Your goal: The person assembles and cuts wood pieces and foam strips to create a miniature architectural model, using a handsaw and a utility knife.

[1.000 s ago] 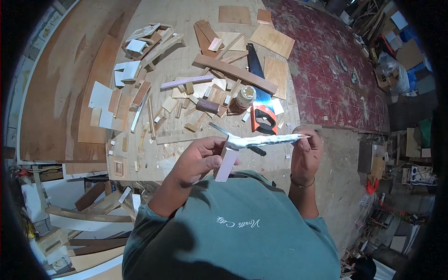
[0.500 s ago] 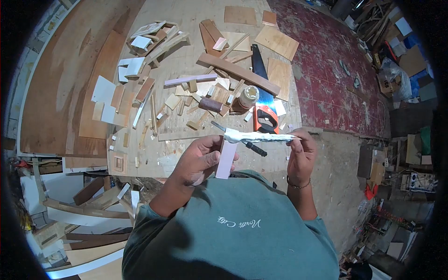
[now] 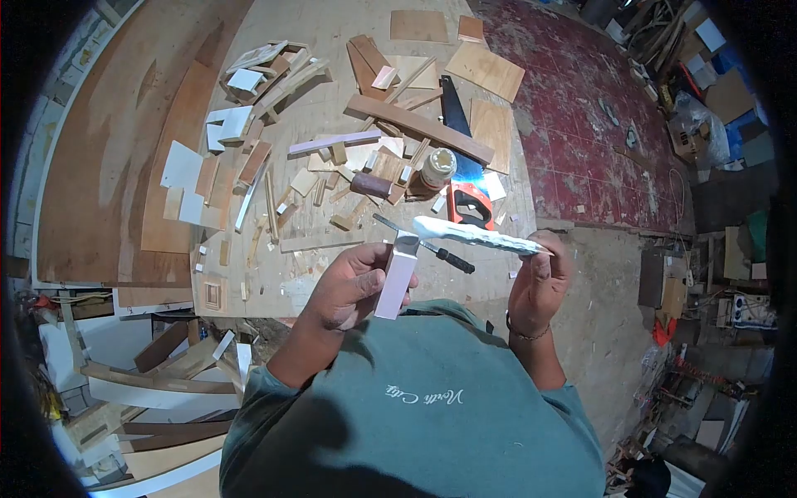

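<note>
My left hand (image 3: pixel 353 286) is closed around a small pinkish-white block (image 3: pixel 397 286), which stands tilted with its end up. A stick coated in white paste (image 3: pixel 477 235) is pinched at its right end by my right hand (image 3: pixel 540 278). The stick's thick, pasty tip is just above and right of the block's upper end. Below the stick, a chisel-like tool with a black handle (image 3: pixel 448 257) lies on the table, partly hidden by the block and my left hand.
On the wooden table (image 3: pixel 332 236) lie an orange-handled saw (image 3: pixel 471 203), an open jar (image 3: pixel 438 168), a long brown board (image 3: pixel 419 129) and several wood offcuts. A small wooden frame assembly (image 3: pixel 278 75) stands at the upper left. Curved wooden parts (image 3: pixel 158 378) are at the lower left.
The coated stick's tip has lifted off the block's upper end and moved slightly right. My right hand has shifted right and a little down. The block is tilted slightly more.
</note>
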Demonstrator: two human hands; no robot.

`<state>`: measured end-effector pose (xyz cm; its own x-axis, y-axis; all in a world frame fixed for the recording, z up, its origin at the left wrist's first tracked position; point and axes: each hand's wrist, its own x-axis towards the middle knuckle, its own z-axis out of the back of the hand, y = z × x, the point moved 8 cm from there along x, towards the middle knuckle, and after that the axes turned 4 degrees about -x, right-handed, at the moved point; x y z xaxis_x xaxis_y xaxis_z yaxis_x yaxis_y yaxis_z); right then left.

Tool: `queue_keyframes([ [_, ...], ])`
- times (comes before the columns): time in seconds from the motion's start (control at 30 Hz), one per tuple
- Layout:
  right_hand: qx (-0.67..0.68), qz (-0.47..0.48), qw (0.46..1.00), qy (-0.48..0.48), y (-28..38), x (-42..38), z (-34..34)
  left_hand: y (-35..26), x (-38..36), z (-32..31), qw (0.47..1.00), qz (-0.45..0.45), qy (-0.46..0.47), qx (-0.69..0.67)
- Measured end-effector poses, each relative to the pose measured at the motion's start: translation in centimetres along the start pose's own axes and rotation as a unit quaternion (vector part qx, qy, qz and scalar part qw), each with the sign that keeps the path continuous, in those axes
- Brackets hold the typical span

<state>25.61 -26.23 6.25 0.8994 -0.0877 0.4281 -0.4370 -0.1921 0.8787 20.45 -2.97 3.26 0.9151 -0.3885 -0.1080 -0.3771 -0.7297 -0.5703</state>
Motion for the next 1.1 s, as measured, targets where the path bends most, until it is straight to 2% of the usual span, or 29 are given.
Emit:
queue_keyframes([
  [0.17, 0.027, -0.023, 0.998, -0.049, -0.5, 0.1, 0.8, -0.1, -0.1, 0.1, 0.999, -0.02, -0.011, 0.044],
  [0.37, 0.085, -0.116, 0.98, -0.139, -3.6, 0.7, 4.0, 0.3, -0.4, 1.7, 0.995, -0.034, -0.013, 0.097],
  [0.5, 0.108, -0.127, 0.982, -0.089, -4.1, 1.0, 3.8, 0.3, -1.2, 2.2, 0.994, -0.038, -0.081, 0.058],
  [0.57, 0.088, -0.121, 0.986, -0.072, -4.0, 1.1, 3.3, 0.4, -1.5, 2.3, 0.997, -0.019, -0.071, 0.006],
  [0.83, 0.036, -0.121, 0.991, 0.053, -2.5, 1.0, -1.2, 0.6, -2.0, 2.0, 0.998, -0.03, -0.056, -0.018],
  [0.97, 0.008, -0.131, 0.989, 0.073, -2.7, 0.9, -1.3, 0.7, -2.3, 1.7, 0.997, -0.021, -0.063, 0.026],
  [1.1, 0.01, -0.119, 0.993, 0.025, -2.1, 1.1, -0.4, 0.8, -2.1, 1.7, 0.997, -0.012, -0.067, 0.036],
])
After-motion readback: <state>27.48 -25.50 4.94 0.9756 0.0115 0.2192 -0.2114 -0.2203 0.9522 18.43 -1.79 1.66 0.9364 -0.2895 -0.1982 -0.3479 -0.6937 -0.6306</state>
